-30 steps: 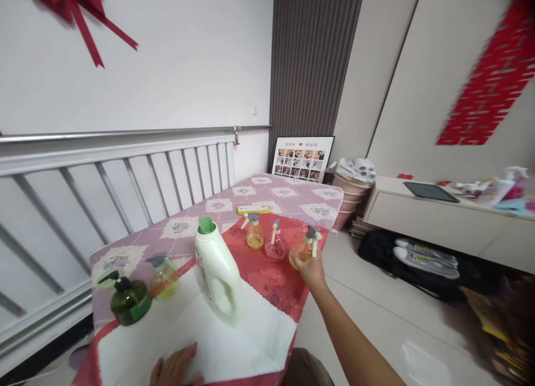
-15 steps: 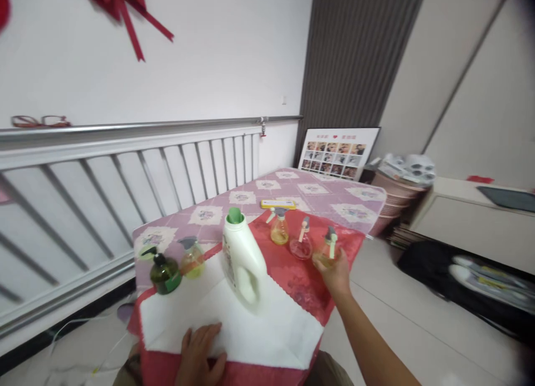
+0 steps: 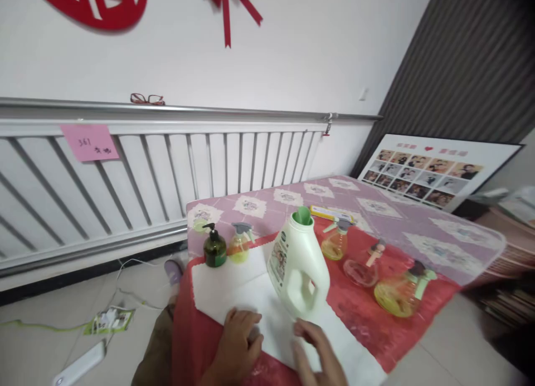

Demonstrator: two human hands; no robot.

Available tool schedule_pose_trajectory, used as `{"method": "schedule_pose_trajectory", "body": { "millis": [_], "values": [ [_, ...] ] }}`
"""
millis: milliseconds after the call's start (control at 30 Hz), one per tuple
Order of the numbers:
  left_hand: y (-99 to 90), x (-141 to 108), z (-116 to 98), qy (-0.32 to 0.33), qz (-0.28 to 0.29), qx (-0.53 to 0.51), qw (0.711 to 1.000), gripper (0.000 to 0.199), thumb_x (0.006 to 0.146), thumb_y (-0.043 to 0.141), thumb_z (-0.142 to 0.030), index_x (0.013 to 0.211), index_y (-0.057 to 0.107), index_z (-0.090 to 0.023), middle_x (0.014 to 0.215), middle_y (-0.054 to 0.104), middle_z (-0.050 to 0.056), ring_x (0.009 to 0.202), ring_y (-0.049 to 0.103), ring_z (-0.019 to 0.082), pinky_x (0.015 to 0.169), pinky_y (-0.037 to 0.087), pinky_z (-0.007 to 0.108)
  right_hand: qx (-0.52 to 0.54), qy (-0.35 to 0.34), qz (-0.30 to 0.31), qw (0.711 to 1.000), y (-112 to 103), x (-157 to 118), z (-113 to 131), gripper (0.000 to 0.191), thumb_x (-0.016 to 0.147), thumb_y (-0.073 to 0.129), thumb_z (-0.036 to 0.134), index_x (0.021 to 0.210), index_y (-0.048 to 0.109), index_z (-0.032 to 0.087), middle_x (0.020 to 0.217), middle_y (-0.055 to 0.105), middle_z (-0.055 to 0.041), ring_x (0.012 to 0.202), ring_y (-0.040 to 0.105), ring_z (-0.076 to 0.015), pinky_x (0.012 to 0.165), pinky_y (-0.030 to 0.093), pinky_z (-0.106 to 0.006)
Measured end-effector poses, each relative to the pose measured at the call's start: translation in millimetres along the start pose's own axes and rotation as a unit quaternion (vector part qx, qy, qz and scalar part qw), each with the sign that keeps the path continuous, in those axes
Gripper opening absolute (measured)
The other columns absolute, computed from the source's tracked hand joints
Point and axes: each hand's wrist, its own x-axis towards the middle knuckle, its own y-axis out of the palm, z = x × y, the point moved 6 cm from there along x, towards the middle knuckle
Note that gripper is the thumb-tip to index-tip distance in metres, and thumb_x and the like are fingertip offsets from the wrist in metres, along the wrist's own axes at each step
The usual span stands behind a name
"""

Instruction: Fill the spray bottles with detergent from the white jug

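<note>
My left hand rests at the near edge of the white cloth, fingers loosely bent and nothing in them. Close by, my right hand is slightly blurred, its fingers apart and empty, just below the base of the large pale green detergent jug. The jug stands upright with its green inner spout uncapped. Left of it are a dark green pump bottle and a spray bottle holding yellow liquid. On the right stand three more spray bottles: one yellow, one pinkish, one yellow with a dark head.
A yellow-edged flat box lies behind the bottles on the flowered purple tablecloth. Red cloth covers the near part. A white radiator lines the wall. A power strip and cables lie on the floor at left.
My right hand has let go of the rightmost spray bottle and come back beside the jug. The view has turned left. My left hand stays on the cloth's near edge.
</note>
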Motion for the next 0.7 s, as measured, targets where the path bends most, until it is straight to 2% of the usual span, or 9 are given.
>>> {"method": "schedule_pose_trajectory", "body": {
  "millis": [33,100,200,267,333,433,567,700],
  "values": [
    [-1.7,0,1,-0.01,-0.012,-0.013,1.0,0.034,0.079,0.05,-0.016,0.111,0.058,-0.023,0.109,0.067,0.007,0.107,0.059,0.024,0.103,0.037,0.054,0.026,-0.005,0.051,0.998,25,7,12,0.032,0.083,0.056,0.031,0.114,0.057,0.025,0.101,0.069,-0.0045,0.091,0.067,-0.02,0.081,0.054,-0.031],
    [-5.7,1,5,-0.037,-0.042,-0.042,0.998,0.031,0.08,0.048,-0.016,0.109,0.059,-0.021,0.108,0.066,0.008,0.105,0.059,0.023,0.099,0.042,0.049,0.045,0.017,0.096,0.994,67,29,23,0.031,0.082,0.055,0.028,0.113,0.058,0.025,0.102,0.068,-0.005,0.094,0.066,-0.0201,0.082,0.054,-0.032],
    [-11.4,0,12,-0.076,-0.085,-0.09,0.989,0.03,0.079,0.046,-0.015,0.106,0.059,-0.018,0.107,0.064,0.009,0.104,0.057,0.022,0.095,0.046,0.042,0.043,0.039,0.089,0.994,115,73,22,0.041,0.079,0.054,0.029,0.12,0.053,0.02,0.116,0.064,-0.0114,0.097,0.066,-0.0238,0.076,0.056,-0.037],
    [-14.0,1,13,-0.083,-0.094,-0.112,0.986,0.031,0.078,0.045,-0.013,0.105,0.059,-0.019,0.105,0.064,0.008,0.102,0.058,0.022,0.094,0.046,0.04,0.035,0.03,0.079,0.996,142,102,19,0.052,0.077,0.056,0.029,0.128,0.048,0.018,0.128,0.057,-0.0143,0.108,0.062,-0.0273,0.089,0.051,-0.045],
    [-15.8,3,13,-0.088,-0.089,-0.125,0.984,0.032,0.077,0.044,-0.011,0.103,0.06,-0.02,0.101,0.065,0.007,0.099,0.058,0.021,0.091,0.046,0.038,0.027,0.017,0.065,0.997,165,126,16,0.06,0.073,0.06,0.026,0.131,0.045,0.018,0.132,0.054,-0.014,0.12,0.053,-0.0302,0.101,0.042,-0.05],
    [-18.1,6,13,-0.111,-0.069,-0.138,0.982,0.032,0.074,0.044,-0.008,0.097,0.061,-0.021,0.095,0.066,0.006,0.092,0.059,0.02,0.083,0.047,0.035,0.02,0.0,0.04,0.999,191,151,14,0.063,0.075,0.064,0.025,0.133,0.042,0.02,0.137,0.049,-0.0117,0.128,0.044,-0.0307,0.106,0.034,-0.053],
    [-21.5,9,13,-0.123,-0.059,-0.154,0.979,0.03,0.075,0.043,-0.006,0.093,0.061,-0.02,0.094,0.065,0.005,0.09,0.06,0.02,0.081,0.047,0.033,0.006,-0.003,0.01,1.0,210,170,10,0.05,0.086,0.061,0.034,0.132,0.045,0.021,0.14,0.045,-0.0097,0.125,0.045,-0.0298,0.102,0.037,-0.056],
    [-20.7,12,15,-0.113,-0.051,-0.175,0.977,0.031,0.074,0.044,-0.005,0.095,0.061,-0.02,0.095,0.065,0.005,0.093,0.06,0.02,0.083,0.046,0.034,-0.004,0.009,0.005,1.0,223,184,1,0.048,0.086,0.061,0.036,0.129,0.047,0.02,0.136,0.048,-0.0093,0.121,0.049,-0.0283,0.099,0.04,-0.054]
  ]
}}
